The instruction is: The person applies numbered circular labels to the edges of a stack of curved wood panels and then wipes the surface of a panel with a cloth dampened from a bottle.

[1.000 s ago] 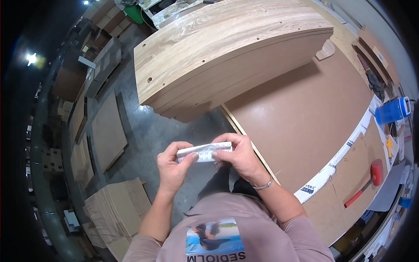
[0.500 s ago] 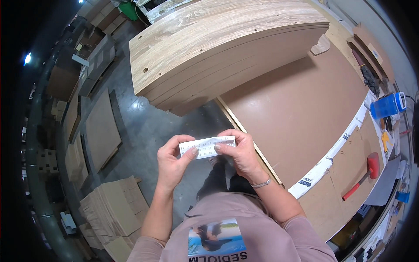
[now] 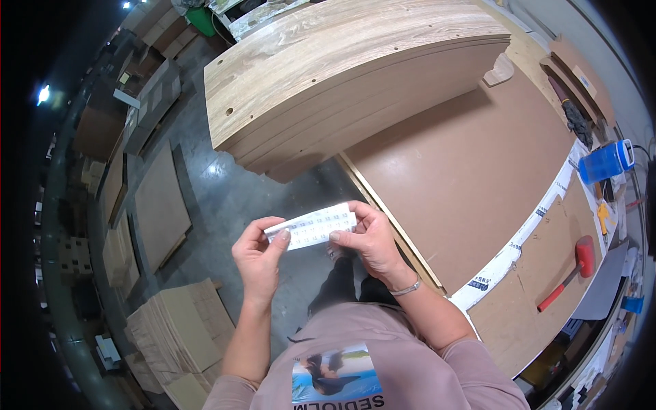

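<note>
1. In front of the person's chest, near the middle of the view, both hands hold one small white strip of paper (image 3: 311, 226) with rows of small print on it.
2. The left hand (image 3: 258, 256) is closed on the left end of the strip, with the thumb and the forefinger pinching it.
3. The right hand (image 3: 369, 238) is closed on the right end, with the fingers curled over the top edge and the thumb under it.
4. The strip is tilted a little, its right end higher than its left end, and it hangs over the grey floor (image 3: 225, 198), not touching anything else.
5. At 12 o'clock from the hands, a stack of curved wooden panels (image 3: 342, 75) lies on the counter (image 3: 471, 171) and its end reaches out past the counter edge.
6. At 3 o'clock, well apart from the hands, a hammer with a red head (image 3: 570, 268) lies on the brown counter surface.
7. At about 2 o'clock, near the far rim of the counter, stands a blue container (image 3: 605, 161).
8. At 8 o'clock, on the floor, there is a pile of flat cardboard sheets (image 3: 181, 328).
9. A thin bracelet (image 3: 405, 290) is on the right wrist.
</note>
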The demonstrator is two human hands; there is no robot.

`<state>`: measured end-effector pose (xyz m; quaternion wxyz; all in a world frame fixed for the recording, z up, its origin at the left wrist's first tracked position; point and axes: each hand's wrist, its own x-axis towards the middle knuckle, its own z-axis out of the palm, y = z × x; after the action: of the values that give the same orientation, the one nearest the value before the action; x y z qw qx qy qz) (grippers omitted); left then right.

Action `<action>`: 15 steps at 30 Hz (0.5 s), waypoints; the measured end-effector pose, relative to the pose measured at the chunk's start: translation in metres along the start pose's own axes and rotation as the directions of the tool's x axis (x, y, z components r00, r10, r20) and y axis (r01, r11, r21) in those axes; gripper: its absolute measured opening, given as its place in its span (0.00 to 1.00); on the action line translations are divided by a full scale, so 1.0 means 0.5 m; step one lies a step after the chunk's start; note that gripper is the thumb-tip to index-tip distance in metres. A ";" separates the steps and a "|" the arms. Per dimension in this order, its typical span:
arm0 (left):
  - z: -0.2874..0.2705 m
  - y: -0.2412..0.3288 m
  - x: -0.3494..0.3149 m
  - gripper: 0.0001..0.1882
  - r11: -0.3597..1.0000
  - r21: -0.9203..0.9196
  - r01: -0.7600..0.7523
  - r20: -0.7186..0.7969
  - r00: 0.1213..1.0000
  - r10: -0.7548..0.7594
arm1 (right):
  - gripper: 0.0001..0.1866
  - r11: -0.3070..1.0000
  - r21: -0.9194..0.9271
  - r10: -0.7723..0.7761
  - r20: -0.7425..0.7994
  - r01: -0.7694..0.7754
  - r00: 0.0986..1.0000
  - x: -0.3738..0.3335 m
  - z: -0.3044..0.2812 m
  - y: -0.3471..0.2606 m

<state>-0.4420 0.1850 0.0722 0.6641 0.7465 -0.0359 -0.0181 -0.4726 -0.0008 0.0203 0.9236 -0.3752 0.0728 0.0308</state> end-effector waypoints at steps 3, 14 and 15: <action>-0.003 0.007 0.003 0.10 0.999 -0.032 0.001 0.007 1.000 -0.001 | 0.15 0.999 -0.009 0.033 0.024 -0.033 0.999 0.004 -0.014 0.012; -0.028 -0.037 -0.014 0.08 0.983 -0.064 0.174 0.162 0.973 -0.162 | 0.19 0.966 0.137 0.208 0.099 -0.220 0.973 -0.013 -0.027 0.019; -0.028 -0.038 -0.014 0.08 0.983 -0.060 0.175 0.162 0.973 -0.164 | 0.19 0.965 0.141 0.209 0.100 -0.221 0.973 -0.014 -0.029 0.022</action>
<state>-0.4471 0.2014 0.0549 0.6826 0.7180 -0.0232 -0.1345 -0.4824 -0.0029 0.0034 0.9428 -0.2923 0.0764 0.1410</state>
